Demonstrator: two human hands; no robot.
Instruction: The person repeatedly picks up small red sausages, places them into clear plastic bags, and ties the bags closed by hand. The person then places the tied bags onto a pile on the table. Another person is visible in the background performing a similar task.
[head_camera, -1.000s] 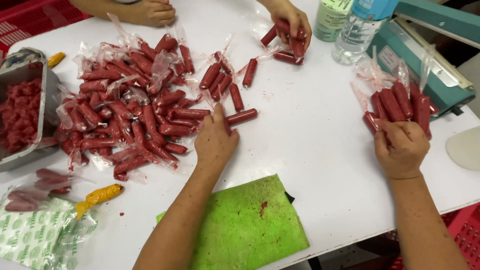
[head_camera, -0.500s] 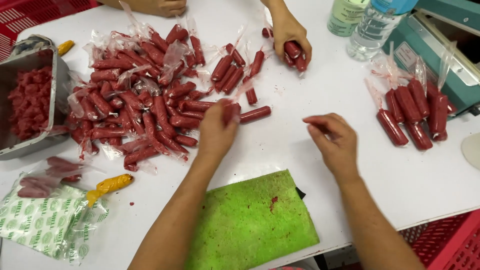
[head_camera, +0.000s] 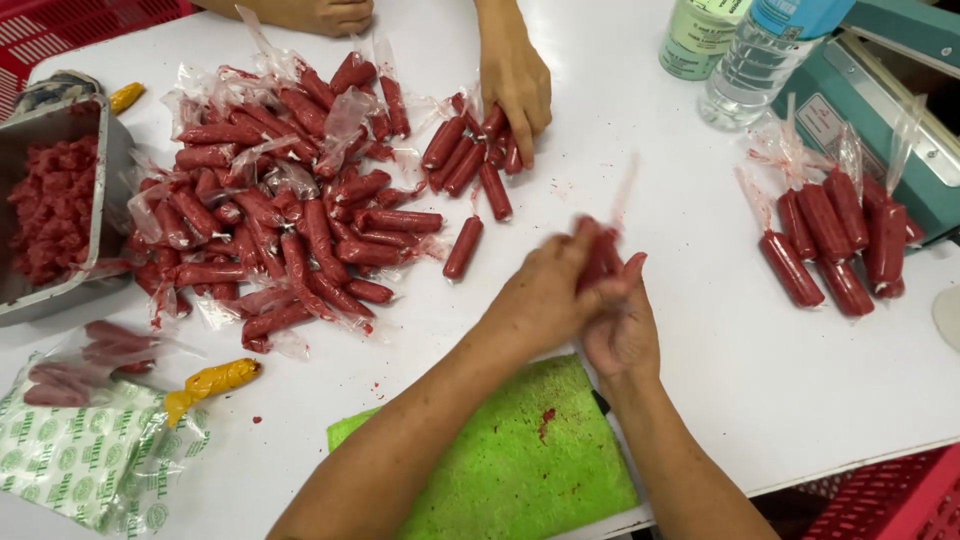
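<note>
Nearest the edge of the white desk (head_camera: 690, 400) lies a green cloth (head_camera: 510, 470), its lower part cut off by the frame. Just beyond it the left hand (head_camera: 545, 295) and right hand (head_camera: 622, 325) meet, both closed around one red sausage in clear wrap (head_camera: 600, 255). It is blurred, and the fingers hide most of it, so only its top end and a wisp of plastic show. To the left sits a yellow pepper (head_camera: 215, 378) beside a printed bag (head_camera: 70, 450), partly out of view. Farther on spreads the big heap of wrapped sausages (head_camera: 280, 210), with a metal tray of minced meat (head_camera: 55, 205) cut off at the left. A smaller finished row (head_camera: 835, 240) lies to the right (against a teal sealing machine (head_camera: 880, 90)). At the far side another person's hand (head_camera: 515, 75) rests on a few sausages; a water bottle (head_camera: 750, 65) stands beyond.
</note>
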